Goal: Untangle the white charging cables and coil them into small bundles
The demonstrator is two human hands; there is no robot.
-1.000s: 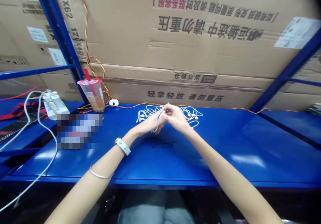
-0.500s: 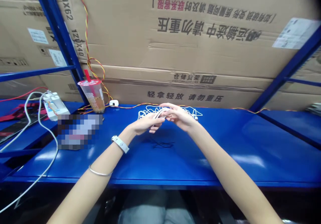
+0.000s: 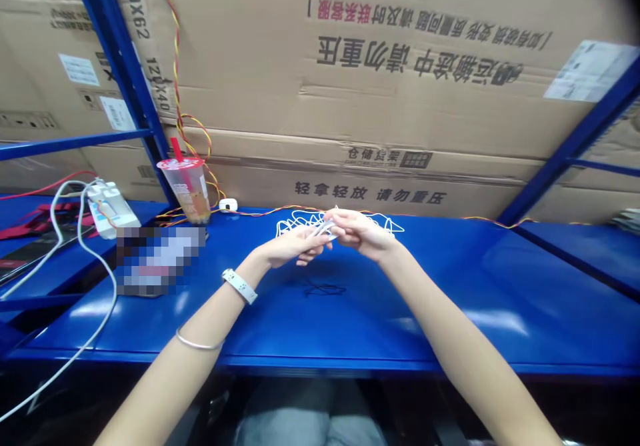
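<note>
My left hand (image 3: 293, 247) is closed on a small bundle of white cable (image 3: 323, 229), thumb on top and fingers curled below. Against its right side, my right hand (image 3: 357, 234) pinches the same white cable with bent fingers. Behind both hands, more white cables (image 3: 395, 225) lie in loose loops on the blue shelf surface (image 3: 380, 326). Several thin black ties (image 3: 325, 290) lie in a small heap on the surface, just in front of the hands.
At the left stand a cup with a red straw (image 3: 187, 189), a small white case (image 3: 228, 205), a blurred flat object (image 3: 160, 263) and a white power strip (image 3: 113, 209). Cardboard boxes (image 3: 260, 113) rise behind; blue posts (image 3: 575, 153) flank them.
My right hand's fingers have drawn in from an outstretched, arched pose to a tighter pinch at the cable bundle. My left hand has stayed nearly in place.
</note>
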